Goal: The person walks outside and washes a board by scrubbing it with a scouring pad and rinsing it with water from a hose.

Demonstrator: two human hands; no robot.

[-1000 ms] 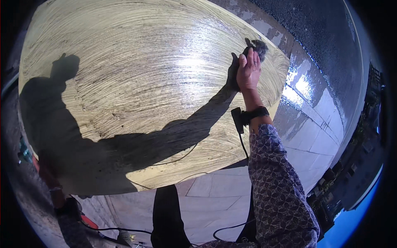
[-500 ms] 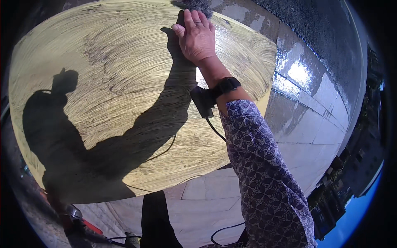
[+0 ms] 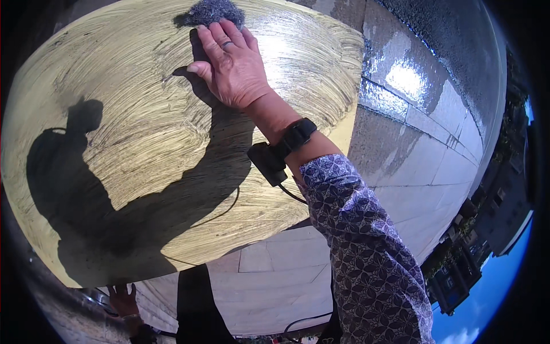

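Note:
A broad yellow tabletop (image 3: 246,200) fills most of the view, streaked with dark curved scuff marks. Toward its far side, my right hand (image 3: 235,71) lies with fingers extended. Its fingertips hold a grey wad of steel wool (image 3: 215,11) down on the surface; part of the wad shows beyond them. There is a ring on one finger and a black strapped device (image 3: 283,146) on that wrist. At the lower left, my left hand (image 3: 122,301) is beside the near edge of the tabletop, fingers apart. Whether its fingertips touch the edge is hard to tell.
My shadow (image 3: 74,189) covers the left and middle of the tabletop. Pale paving slabs (image 3: 395,212) lie to the right and below, with wet, shining patches. A dark cable (image 3: 292,195) hangs from the wrist device. Dark buildings (image 3: 498,200) stand at the far right.
My right hand has swept left and slightly nearer with the steel wool. My left hand now shows at the near edge. The whole view has shifted a little.

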